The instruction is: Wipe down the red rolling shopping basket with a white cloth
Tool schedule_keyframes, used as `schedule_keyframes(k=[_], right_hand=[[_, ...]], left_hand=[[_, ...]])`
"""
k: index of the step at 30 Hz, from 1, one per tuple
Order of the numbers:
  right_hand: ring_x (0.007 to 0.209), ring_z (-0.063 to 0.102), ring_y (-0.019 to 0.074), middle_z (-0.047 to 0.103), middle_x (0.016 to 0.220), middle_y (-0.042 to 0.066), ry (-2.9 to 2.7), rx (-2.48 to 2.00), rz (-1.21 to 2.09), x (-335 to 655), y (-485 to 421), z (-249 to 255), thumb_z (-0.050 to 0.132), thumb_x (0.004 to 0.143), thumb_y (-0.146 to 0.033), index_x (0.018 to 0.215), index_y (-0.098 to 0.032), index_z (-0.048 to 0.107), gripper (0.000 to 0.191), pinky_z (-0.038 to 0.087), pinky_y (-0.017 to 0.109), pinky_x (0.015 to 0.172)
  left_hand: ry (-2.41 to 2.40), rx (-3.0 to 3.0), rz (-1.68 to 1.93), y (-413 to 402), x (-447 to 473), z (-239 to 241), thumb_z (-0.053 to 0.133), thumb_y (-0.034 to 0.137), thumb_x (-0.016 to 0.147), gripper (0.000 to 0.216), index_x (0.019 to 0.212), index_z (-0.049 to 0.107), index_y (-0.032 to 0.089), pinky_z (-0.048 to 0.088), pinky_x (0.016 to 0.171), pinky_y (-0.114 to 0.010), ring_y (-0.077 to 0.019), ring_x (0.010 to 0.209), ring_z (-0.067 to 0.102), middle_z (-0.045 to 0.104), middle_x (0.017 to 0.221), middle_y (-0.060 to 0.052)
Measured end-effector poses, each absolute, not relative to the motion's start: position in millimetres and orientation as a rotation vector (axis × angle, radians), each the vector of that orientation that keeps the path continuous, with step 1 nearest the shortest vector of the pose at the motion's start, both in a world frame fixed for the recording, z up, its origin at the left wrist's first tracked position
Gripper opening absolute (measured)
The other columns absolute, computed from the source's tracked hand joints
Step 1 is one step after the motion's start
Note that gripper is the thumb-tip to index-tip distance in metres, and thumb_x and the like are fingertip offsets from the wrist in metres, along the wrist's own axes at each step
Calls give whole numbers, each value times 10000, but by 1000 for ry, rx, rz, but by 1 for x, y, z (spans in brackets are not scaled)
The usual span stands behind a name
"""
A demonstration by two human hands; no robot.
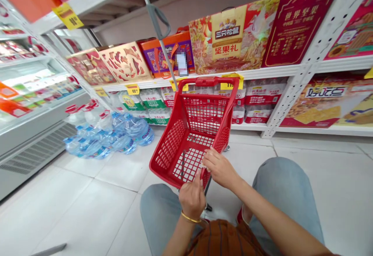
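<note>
A red plastic shopping cart point(194, 143) with lattice walls stands in front of me, between my knees. A dark thin bar shows at the bottom of its basket. My left hand point(192, 197), with a gold bracelet at the wrist, is closed at the near corner of the basket rim. Just beyond it, my right hand point(220, 167) bends over the right side of the rim, fingers pressed together. A small whitish wad, perhaps cloth or tissue, peeks out under those fingertips against the rim; most of it is hidden.
Gift boxes point(233, 42) line the shelf behind the cart, above packs of bottled water point(262, 96). Large blue water bottles point(116, 131) stand on the tiled floor at left, beside a chiller point(37, 147). A grey pole point(163, 42) rises behind the cart.
</note>
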State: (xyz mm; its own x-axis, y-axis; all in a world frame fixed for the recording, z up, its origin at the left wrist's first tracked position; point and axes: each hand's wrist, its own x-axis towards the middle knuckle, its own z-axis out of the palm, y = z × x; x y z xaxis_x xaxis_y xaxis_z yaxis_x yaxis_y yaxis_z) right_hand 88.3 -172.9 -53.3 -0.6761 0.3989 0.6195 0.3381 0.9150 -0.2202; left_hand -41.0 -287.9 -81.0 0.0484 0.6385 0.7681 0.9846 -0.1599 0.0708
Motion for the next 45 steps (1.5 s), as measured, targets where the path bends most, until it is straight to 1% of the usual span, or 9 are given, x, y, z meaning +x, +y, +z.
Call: schedule_keyframes(k=[7,17,23,28,31,36,41,43,45], right_hand=[[1047,561,236,649,990,85,-2334,-556,176,83,-179,-53,483,802,-62,1042,-170,620,297,394,525,1068],[1001,557,223,639,1017,77,-2326,-605,203,72,-189,-51,500,802,-85,1087,-194,610,324,391,489,1071],[1093,486,236,592,1121,82,-2430,-687,264,70,-201,-46,511,796,-113,1180,-180,566,393,332,479,1092],[1144,439,263,548,1197,98,-2483,-653,245,63,-207,-42,558,784,-189,1262,-166,520,480,313,486,1090],[1110,463,250,569,1164,96,-2493,-627,149,57,-205,-48,534,842,-204,1275,-171,509,435,348,463,1062],[1045,510,241,600,1085,108,-2423,-610,-73,46,-202,-59,496,871,-137,1222,-136,541,355,401,438,1016],[1038,535,223,615,1005,85,-2402,-655,-81,36,-212,-52,457,889,-124,1095,-136,595,248,387,423,1053],[1104,517,227,622,1047,94,-2375,-660,-105,33,-215,-50,443,899,-129,1078,-133,600,238,381,417,1062],[1188,476,233,608,1157,114,-2347,-656,-146,31,-216,-52,434,908,-138,1090,-127,597,245,390,411,1053]], left_hand=[[-1609,-1945,-1022,-287,-56,-74,438,110,907,469,1374,422,156,493,565,-281,-140,578,647,737,961,-109],[-1645,-2078,-1103,-288,-85,-77,415,140,915,403,1299,517,209,495,562,-276,-140,581,636,740,932,-90],[-1557,-2142,-1088,-289,-103,-78,425,152,910,387,1289,502,157,457,545,-279,-146,541,605,685,664,-37],[-1567,-2163,-1120,-292,-117,-78,425,138,907,350,1239,526,177,480,605,-305,-156,628,625,718,818,-66],[-1599,-2160,-1125,-293,-124,-76,427,136,906,331,1214,539,182,485,610,-310,-160,641,624,724,858,-69],[-1702,-2119,-1003,-293,-120,-61,429,178,913,252,1095,603,175,494,618,-331,-185,651,628,718,797,-62],[-1947,-1972,-947,-286,-93,-46,383,160,927,249,1000,620,182,492,769,-369,-200,813,651,714,916,-62],[-2036,-1861,-963,-283,-84,-49,367,168,939,260,954,626,185,469,755,-363,-202,820,638,703,893,-60],[-2063,-1719,-950,-280,-79,-57,374,194,946,263,884,629,181,434,712,-362,-204,737,612,680,785,-50]])
